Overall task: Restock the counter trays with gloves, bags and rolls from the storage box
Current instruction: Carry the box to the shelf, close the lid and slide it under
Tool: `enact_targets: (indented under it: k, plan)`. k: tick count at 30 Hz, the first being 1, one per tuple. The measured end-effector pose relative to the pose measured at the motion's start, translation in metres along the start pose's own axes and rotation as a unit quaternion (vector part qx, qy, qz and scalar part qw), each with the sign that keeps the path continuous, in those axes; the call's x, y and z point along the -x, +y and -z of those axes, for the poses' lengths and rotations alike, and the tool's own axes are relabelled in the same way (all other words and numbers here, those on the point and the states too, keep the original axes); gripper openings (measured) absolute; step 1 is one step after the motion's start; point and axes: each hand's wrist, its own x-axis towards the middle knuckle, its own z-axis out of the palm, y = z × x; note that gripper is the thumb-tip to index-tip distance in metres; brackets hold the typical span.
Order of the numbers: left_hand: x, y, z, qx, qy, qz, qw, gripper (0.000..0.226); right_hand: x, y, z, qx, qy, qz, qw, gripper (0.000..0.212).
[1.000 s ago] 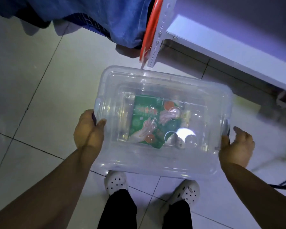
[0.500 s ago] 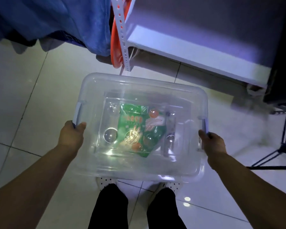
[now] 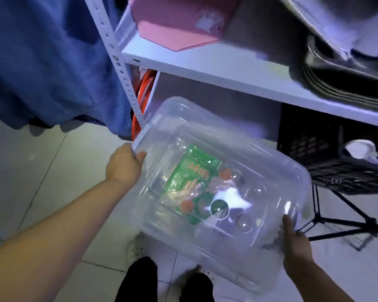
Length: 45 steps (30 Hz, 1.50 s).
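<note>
left grip [image 3: 123, 165], right grip [image 3: 295, 243]: clutch storage box [image 3: 260, 162] ends; green packet [image 3: 190, 177] inside: blurred

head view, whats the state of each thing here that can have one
storage box, lid on, held up above the floor by both ends
green packet, lying flat inside the storage box
left hand, grips the box's left end
right hand, holds the box's right end, thumb on the lid
black crate, open-topped, under the shelf
</note>
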Motion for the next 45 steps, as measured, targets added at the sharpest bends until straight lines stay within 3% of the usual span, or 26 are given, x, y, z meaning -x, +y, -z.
enact_targets:
  k: [3,5,8,13,16,18,20,22,25,28,30,35,39,45]
  plan:
    - [-0.025,0.040,0.010,-0.012,-0.017,-0.045,0.999,0.033,0.008,-0.015,0.006,-0.006,0.027,0.018,0.999,0.059]
    - [-0.047,0.063,0.012,-0.007,-0.050,-0.061,0.997,0.029,0.008,-0.025,0.006,-0.021,0.047,0.024,0.998,0.051]
    - [-0.075,0.085,0.012,0.030,-0.125,-0.084,0.988,0.018,0.005,-0.033,-0.002,-0.034,0.078,0.005,0.996,0.058]
    - [-0.102,0.098,0.001,0.043,-0.214,-0.138,0.966,0.063,0.000,-0.038,-0.018,-0.036,0.131,-0.011,0.991,0.057]
    - [-0.104,0.093,-0.001,0.021,-0.189,-0.174,0.966,0.066,0.003,-0.040,-0.024,-0.071,0.153,-0.048,0.984,0.057]
    - [-0.096,0.084,0.002,-0.018,-0.112,-0.195,0.974,0.062,0.007,-0.045,-0.030,-0.097,0.156,-0.075,0.980,0.055]
    - [-0.082,0.068,0.005,-0.020,-0.027,-0.157,0.987,0.060,0.015,-0.056,-0.039,-0.112,0.141,-0.080,0.980,0.053]
    - [-0.062,0.058,0.005,0.055,-0.002,-0.076,0.996,0.068,0.022,-0.066,-0.049,-0.138,0.136,-0.090,0.977,0.051]
    - [-0.012,0.050,-0.004,0.220,-0.119,0.021,0.968,0.070,0.034,-0.072,-0.052,-0.161,0.140,-0.109,0.971,0.053]
    - [0.033,0.055,-0.018,0.257,-0.292,0.132,0.912,0.046,0.042,-0.075,-0.052,-0.169,0.136,-0.109,0.970,0.049]
    - [0.045,0.056,-0.027,0.265,-0.317,0.149,0.898,0.036,0.042,-0.075,-0.050,-0.179,0.121,-0.097,0.971,0.047]
    - [0.035,0.071,-0.021,0.273,-0.264,0.076,0.922,0.029,0.042,-0.082,-0.053,-0.218,0.071,-0.133,0.964,0.049]
    - [0.000,0.080,-0.007,0.298,-0.225,0.061,0.926,0.029,0.055,-0.098,-0.069,-0.305,0.002,-0.217,0.927,0.045]
    - [-0.012,0.064,0.001,0.298,-0.237,0.065,0.923,0.029,0.067,-0.130,-0.119,-0.396,-0.137,-0.201,0.885,0.033]
